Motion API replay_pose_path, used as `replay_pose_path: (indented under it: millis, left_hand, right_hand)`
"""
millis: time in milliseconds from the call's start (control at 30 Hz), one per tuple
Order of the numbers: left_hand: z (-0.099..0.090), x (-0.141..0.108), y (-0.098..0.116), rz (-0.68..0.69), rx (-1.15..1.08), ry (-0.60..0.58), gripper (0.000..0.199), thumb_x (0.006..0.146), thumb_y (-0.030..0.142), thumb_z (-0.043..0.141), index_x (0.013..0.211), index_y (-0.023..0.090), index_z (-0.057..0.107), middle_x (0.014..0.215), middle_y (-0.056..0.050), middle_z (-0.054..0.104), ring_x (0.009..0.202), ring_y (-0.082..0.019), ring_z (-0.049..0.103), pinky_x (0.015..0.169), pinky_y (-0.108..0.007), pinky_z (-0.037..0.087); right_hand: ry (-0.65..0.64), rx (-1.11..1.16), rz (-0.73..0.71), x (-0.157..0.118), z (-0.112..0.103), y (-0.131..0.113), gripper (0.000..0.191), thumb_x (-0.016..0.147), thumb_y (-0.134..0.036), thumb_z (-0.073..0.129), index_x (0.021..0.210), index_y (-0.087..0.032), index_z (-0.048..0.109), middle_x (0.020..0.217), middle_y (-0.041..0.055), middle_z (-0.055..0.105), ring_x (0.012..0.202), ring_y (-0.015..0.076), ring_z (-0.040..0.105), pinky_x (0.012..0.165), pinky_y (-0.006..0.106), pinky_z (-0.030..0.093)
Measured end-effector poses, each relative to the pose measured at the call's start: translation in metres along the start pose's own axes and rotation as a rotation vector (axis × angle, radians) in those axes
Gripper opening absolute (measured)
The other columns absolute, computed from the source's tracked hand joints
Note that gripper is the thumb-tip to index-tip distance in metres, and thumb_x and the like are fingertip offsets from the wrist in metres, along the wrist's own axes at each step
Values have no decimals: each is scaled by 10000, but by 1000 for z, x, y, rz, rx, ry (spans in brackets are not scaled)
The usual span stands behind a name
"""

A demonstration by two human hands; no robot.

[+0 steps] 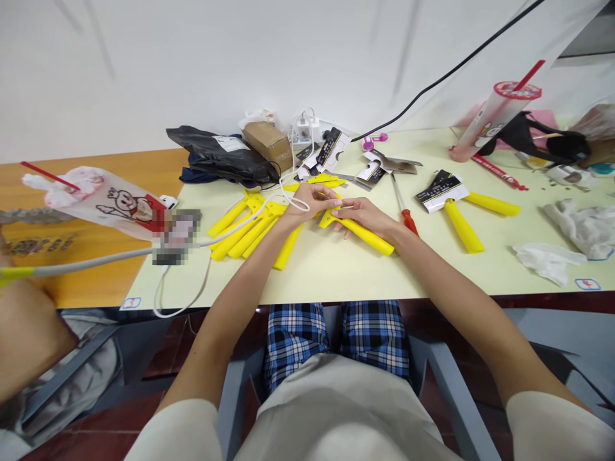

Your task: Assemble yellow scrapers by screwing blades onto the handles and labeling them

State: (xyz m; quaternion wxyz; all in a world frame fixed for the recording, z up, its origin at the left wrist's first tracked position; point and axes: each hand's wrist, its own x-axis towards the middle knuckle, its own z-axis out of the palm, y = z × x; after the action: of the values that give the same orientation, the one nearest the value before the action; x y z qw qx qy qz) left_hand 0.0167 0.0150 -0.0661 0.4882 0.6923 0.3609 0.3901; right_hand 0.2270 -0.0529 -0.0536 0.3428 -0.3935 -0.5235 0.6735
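Note:
Over the middle of the table my right hand [364, 214] is closed around the head end of a yellow-handled tool [369, 237], whose handle points down to the right. My left hand [314, 200] pinches the upper end of the same tool, its fingertips meeting those of the right. Several yellow handles [240, 232] lie fanned out just left of my hands. Behind the hands are a loose yellow piece [327, 181] and metal blades. A screwdriver with a red handle [409, 221] lies to the right, near two yellow handles with a black-and-white card [442, 191].
Drink cups stand at left [120, 205] and right [494, 118]. A black plastic bag [225, 157], a cardboard box [269, 144] and cards lie at the back. A white cable [240, 227] crosses the left side. Crumpled tissue [548, 259] lies right. Another person's arm shows far left.

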Motion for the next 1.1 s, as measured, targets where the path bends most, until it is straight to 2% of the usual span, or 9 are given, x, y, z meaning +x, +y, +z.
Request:
replay_pose_path:
  millis: [167,333,667,900,1100]
  left_hand:
    - [1,0,-1,-11,1,19,448,652,531,1019,827,163,832,875,-81,821,731,-162,683,685,-295,536]
    - [6,0,-5,-24,-20,35,464,664,539,1012,846,155,826,889,-93,819,728,-165,688,672,-294,540]
    - [1,0,-4,-61,-107,11,499,610,553,1053,866,175,852,975,-98,842,855,-208,743,843,-369,616]
    - [2,-1,-3,-68,-96,33,408,753,540,967,904,181,845,997,-88,843,902,-208,748,923,-374,599]
    - [3,0,-6,-15,-92,26,430,753,534,960,943,177,813,1003,-80,825,886,-183,728,884,-343,583]
  right_hand:
    - [-11,-20,-3,0,-2,2,307,958,-327,881,1232,-196,836,1333,135,827,913,211,838,645,265,724]
    - [-13,-21,-7,0,-2,3,349,943,-338,908,1250,-187,835,1303,140,833,890,216,837,621,270,723]
    - [7,24,21,2,0,2,252,961,-251,851,1197,-171,813,1285,146,839,887,224,846,588,265,712]
    - [32,15,5,4,-3,4,258,928,-320,909,1101,-155,813,1156,162,860,866,245,843,594,286,721]
    - [25,17,-10,4,-4,6,269,950,-323,901,1146,-168,800,1202,151,854,868,233,842,604,285,724]
